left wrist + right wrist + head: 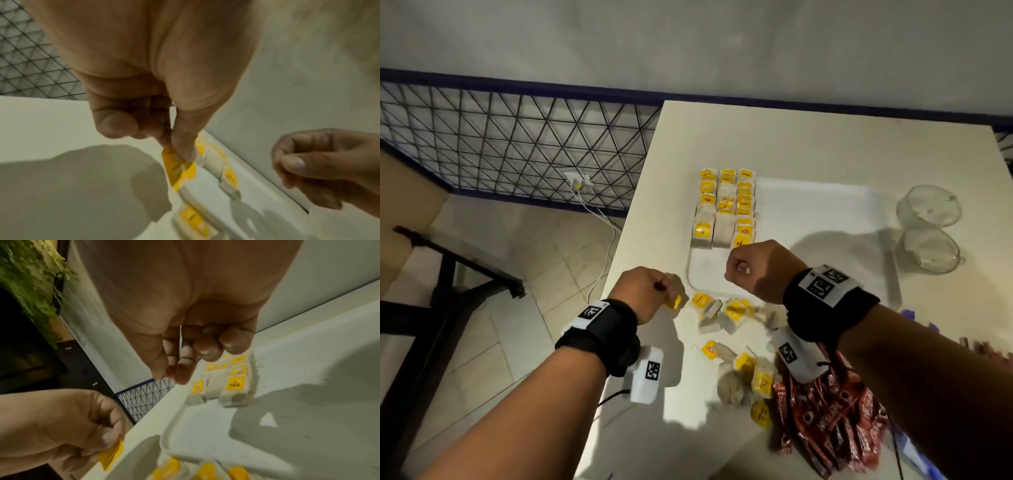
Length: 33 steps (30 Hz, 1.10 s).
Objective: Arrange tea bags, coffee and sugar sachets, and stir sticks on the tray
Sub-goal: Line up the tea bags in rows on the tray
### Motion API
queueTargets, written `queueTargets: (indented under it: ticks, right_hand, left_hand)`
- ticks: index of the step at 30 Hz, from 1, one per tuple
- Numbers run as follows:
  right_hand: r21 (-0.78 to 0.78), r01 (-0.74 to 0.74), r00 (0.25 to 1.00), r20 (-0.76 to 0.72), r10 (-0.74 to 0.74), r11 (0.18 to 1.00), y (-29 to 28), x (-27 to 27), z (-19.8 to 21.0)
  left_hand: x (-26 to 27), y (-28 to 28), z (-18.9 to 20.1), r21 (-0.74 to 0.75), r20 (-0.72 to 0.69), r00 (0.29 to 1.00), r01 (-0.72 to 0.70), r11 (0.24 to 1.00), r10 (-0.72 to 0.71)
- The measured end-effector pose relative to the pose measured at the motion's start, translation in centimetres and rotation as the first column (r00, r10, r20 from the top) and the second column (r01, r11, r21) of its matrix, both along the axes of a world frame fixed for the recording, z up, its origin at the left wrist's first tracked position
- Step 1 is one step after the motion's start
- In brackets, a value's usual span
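On the white tray [818,205], tea bags [726,205] with yellow tags lie in three rows at the left end. My left hand [669,296] hovers just off the tray's near left corner and pinches a yellow tea bag tag [179,168] between thumb and forefinger. My right hand [738,269] hangs over the tray's near left part with its fingers curled. A thin white string [180,337] runs between its thumb and fingers. Loose tea bags [736,315] lie on the table in front of the tray, and red coffee sachets [832,418] are piled near my right forearm.
Two glass cups [928,205] [928,251] stand right of the tray. The table's left edge [619,267] runs close beside my left hand, with tiled floor below. Purple and reddish-brown items [983,346] show past my right forearm, too hidden to name.
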State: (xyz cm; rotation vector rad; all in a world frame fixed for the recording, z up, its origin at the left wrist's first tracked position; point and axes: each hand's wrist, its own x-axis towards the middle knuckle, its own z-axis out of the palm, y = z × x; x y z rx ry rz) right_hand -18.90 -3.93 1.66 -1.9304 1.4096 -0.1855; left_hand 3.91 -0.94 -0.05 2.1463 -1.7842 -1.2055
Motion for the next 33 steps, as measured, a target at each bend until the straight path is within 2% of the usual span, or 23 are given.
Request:
queueTargets:
  ticks: [3,5,12,15,18,22,28,33]
  right_hand:
    - [0.035,-0.038,0.991,-0.127,0.042,0.999,1.2,-1.1,-1.4]
    - [0.076,-0.059,0.976,-0.206,0.073,0.995,1.7,-1.5,-2.1]
    - [0.167,-0.042,0.955,-0.284,0.089,0.985,2.9,-1.8,-3.0]
    - [0.218,-0.026,0.946,-0.311,0.095,0.976,3.2,-1.6,-2.4]
    - [0.206,-0.013,0.953,-0.295,0.075,0.978,3.4,-1.3,-2.2]
    - [0.159,-0.06,0.964,-0.245,0.098,0.985,4.2,-1.3,-2.5]
    - [0.062,-0.076,0.98,-0.178,0.085,0.995,4.7,-1.7,-3.2]
    - [0.063,-0.027,0.966,-0.254,0.043,0.998,4.4,-1.3,-3.4]
  left_hand:
    - [1.3,1.5,-0.9,0.161,0.169,0.973,0.13,0.978,-0.158]
    - [1.6,2.5,-1.3,0.232,0.165,0.953,0.212,0.949,-0.254]
    - [1.7,4.4,-1.4,0.27,0.136,0.929,0.298,0.916,-0.343]
    - [0.3,3.5,-0.2,0.144,0.243,0.935,0.227,0.963,-0.257]
    - [-2.3,2.2,-0.1,0.055,0.236,0.963,0.122,0.991,-0.131]
    - [-4.8,1.9,-0.5,0.092,0.232,0.956,0.162,0.983,-0.179]
    - [-3.0,3.6,-0.2,0.144,0.348,0.896,0.241,0.96,-0.277]
    - [-4.4,2.0,-1.7,0.133,0.234,0.972,0.005,0.991,-0.037]
